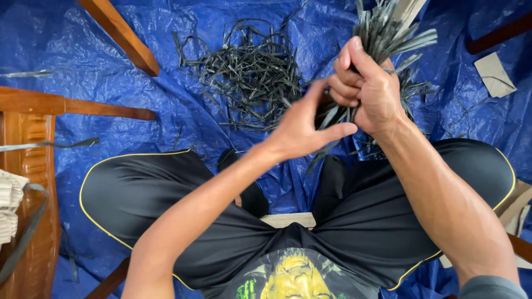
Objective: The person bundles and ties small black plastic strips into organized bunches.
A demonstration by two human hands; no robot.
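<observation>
Right hand (372,91) clenched around a bundle of dark flat strips (388,33), held up over the blue tarp (111,55) toward its far edge, between the knees. Left hand (299,127) grip released, fingers spread, thumb and fingertips just touching the bundle's lower ends. Loose pile of the same strips (249,72) lies on the tarp just left of the bundle, well tangled. Judging by that: one handful gathered, a large share not yet picked up. Wooden furniture legs (119,33) at the tarp's left side.
</observation>
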